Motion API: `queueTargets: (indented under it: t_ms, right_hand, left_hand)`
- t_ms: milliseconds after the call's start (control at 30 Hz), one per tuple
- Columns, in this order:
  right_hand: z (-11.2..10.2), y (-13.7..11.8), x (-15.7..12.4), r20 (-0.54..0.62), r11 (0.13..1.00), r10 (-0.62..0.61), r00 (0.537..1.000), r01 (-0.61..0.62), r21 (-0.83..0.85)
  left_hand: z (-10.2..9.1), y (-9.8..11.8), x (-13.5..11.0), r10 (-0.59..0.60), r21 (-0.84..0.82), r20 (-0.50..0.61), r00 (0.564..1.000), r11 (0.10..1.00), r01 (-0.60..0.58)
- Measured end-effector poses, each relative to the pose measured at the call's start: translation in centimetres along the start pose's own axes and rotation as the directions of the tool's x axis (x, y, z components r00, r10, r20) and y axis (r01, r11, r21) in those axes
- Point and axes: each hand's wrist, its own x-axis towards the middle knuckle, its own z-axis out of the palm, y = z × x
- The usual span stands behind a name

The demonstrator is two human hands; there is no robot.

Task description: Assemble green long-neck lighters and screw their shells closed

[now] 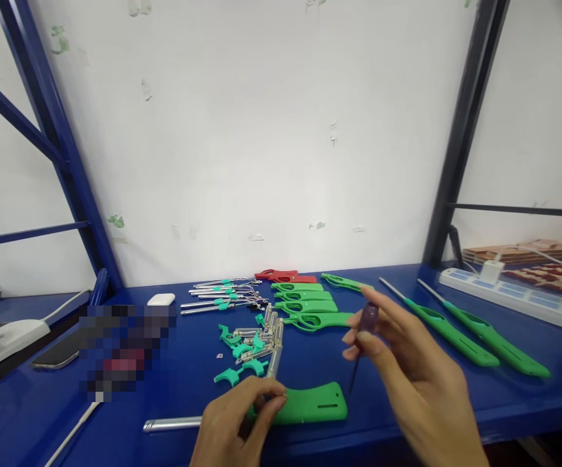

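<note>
My right hand [417,376] is raised at the right, closed around the dark purple handle of a screwdriver [368,321]. Its thin shaft points down, its tip just right of a green gas lighter [315,403] lying near the table's front. My left hand [239,421] is closed over the lighter's middle, thumb and forefinger pinched at its upper edge. Whether a small part sits between those fingertips I cannot tell. The lighter's metal tube [171,423] sticks out to the left. Just beyond the left hand lie teal plastic triggers [227,376] and clear fuel tanks [276,357].
Several metal tubes with wires [207,305] lie at the back. Green lighter shells [310,305] and a red one [285,277] are beside them. Two long green lighters [480,331] and a power strip [519,295] lie right. A phone [57,350] and white case [161,299] are left.
</note>
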Motion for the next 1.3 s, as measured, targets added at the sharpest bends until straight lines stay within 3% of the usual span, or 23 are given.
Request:
queueTargets:
  t_ms: [233, 400, 933, 1300]
  right_hand:
    - [3.2, -0.2, -2.6, -0.106, 0.953, 0.005, 0.994, 0.028, 0.302]
    - [3.7, 0.3, -2.6, 0.019, 0.918, -0.033, 0.999, 0.023, 0.396]
    - [3.6, 1.1, -2.7, 0.029, 0.922, -0.021, 0.999, 0.008, 0.387]
    - [3.5, 1.4, -3.0, 0.041, 0.915, -0.077, 0.996, 0.054, 0.401]
  left_hand:
    - [0.6, -0.6, -0.7, -0.009, -0.068, -0.034, 0.999, 0.998, 0.007]
    - [0.4, -0.7, -0.8, 0.069, -0.087, -0.03, 0.997, 0.994, -0.071]
    - [0.4, -0.9, -1.1, 0.12, -0.131, 0.06, 0.991, 0.985, -0.111]
    - [0.4, -0.7, -0.8, 0.238, -0.1, 0.007, 0.971, 0.967, -0.236]
